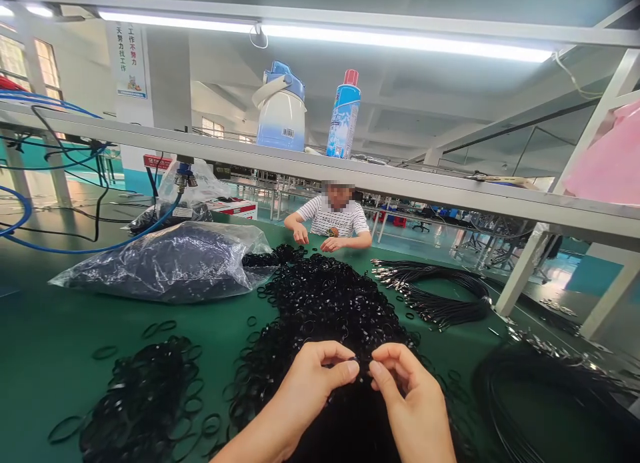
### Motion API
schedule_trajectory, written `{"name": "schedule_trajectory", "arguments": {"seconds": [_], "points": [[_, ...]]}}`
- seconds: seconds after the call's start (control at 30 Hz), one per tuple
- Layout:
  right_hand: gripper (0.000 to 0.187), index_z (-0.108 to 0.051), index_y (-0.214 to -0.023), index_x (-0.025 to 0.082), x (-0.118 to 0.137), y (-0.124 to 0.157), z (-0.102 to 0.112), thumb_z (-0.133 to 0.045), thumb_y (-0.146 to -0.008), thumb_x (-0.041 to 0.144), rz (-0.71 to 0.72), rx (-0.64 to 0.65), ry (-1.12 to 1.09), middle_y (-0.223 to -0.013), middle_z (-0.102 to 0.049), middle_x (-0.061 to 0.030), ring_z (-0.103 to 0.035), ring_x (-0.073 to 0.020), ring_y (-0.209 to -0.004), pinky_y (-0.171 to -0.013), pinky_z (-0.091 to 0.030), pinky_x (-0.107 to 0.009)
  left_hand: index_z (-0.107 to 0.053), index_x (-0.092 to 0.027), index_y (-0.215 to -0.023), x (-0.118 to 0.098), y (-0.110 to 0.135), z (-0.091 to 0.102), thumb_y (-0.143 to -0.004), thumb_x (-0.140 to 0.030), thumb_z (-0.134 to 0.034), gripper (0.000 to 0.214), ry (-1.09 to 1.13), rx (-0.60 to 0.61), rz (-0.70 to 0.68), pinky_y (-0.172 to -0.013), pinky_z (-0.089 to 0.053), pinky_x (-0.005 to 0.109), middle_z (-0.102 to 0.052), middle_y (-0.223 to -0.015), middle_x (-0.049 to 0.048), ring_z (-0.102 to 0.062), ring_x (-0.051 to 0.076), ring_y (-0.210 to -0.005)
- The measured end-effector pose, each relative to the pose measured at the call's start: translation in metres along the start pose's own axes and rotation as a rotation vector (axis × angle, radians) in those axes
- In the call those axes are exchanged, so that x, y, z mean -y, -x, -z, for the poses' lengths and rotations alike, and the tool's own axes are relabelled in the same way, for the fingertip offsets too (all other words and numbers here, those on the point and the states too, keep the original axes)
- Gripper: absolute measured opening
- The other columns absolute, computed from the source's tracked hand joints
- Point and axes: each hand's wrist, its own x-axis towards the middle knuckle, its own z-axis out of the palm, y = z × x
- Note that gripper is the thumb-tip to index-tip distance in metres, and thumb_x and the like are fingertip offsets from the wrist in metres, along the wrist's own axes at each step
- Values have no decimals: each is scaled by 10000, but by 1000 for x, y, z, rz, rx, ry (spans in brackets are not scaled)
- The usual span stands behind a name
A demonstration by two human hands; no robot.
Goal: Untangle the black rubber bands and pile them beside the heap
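My left hand [313, 383] and my right hand [407, 389] meet at the bottom centre, fingers curled in pinches that nearly touch. Between the fingertips sits a small black rubber ring [361, 364], held over a big heap of black rubber rings [325, 303] on the green table [45, 343]. A flatter pile of the same rings [145, 396] lies to the left of my left hand. A bundle of black cords with metal ends [435, 293] lies to the right of the heap.
A clear plastic bag of black parts [170, 259] lies at the left. Across the table a person in a striped shirt [333, 219] works with both hands. A shelf rail [400, 183] carries a jug [280, 109] and a spray can [344, 113]. Black cable coils [545, 389] lie at the right.
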Motion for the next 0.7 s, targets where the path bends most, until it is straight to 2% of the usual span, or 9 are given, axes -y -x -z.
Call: {"name": "schedule_trajectory", "arguments": {"seconds": [0.13, 0.33, 0.43, 0.5, 0.57, 0.7], "points": [[180, -606, -895, 236, 4, 3, 0, -481, -856, 361, 92, -22, 173, -843, -672, -4, -633, -167, -717, -662, -488, -238, -661, -167, -764, -5, 4, 0, -715, -343, -635, 185, 35, 16, 81, -447, -232, 185, -605, -686, -5, -411, 90, -537], [251, -623, -955, 264, -7, -3, 15, -405, -897, 376, 169, -150, 432, -918, -683, -18, -654, -191, -789, -705, -517, -277, -668, -183, -948, -3, 2, 8, -704, -330, -651, 286, 89, -10, 101, -455, -231, 191, -616, -746, 16, -427, 96, -562], [270, -653, -993, 288, -18, -7, 18, -407, -892, 333, 274, -81, 633, -1149, -619, -61, -652, -236, -890, -701, -538, -339, -665, -178, -947, 3, -3, 11, -745, -373, -632, 283, 242, 64, 114, -461, -189, 192, -574, -815, 14, -395, 61, -539], [272, -671, -981, 283, -17, -5, 15, -420, -887, 329, 343, -85, 730, -1261, -540, -88, -641, -265, -925, -688, -543, -371, -660, -164, -951, 7, -6, 11, -770, -413, -615, 311, 363, 104, 114, -470, -197, 193, -553, -853, 21, -406, 59, -562], [270, -663, -1001, 265, -10, 0, 7, -426, -894, 337, 389, -73, 691, -1215, -558, -100, -641, -250, -913, -700, -544, -352, -655, -154, -963, 9, -6, 9, -784, -450, -602, 350, 437, 119, 106, -492, -242, 198, -560, -868, 37, -437, 77, -612], [222, -628, -1040, 251, 9, 10, -11, -520, -855, 304, 430, 121, 399, -962, -657, -37, -656, -173, -757, -608, -530, -234, -639, -149, -999, 7, -1, 6, -816, -495, -549, 401, 503, 202, 108, -600, -353, 234, -591, -844, 52, -510, 125, -705]]}}
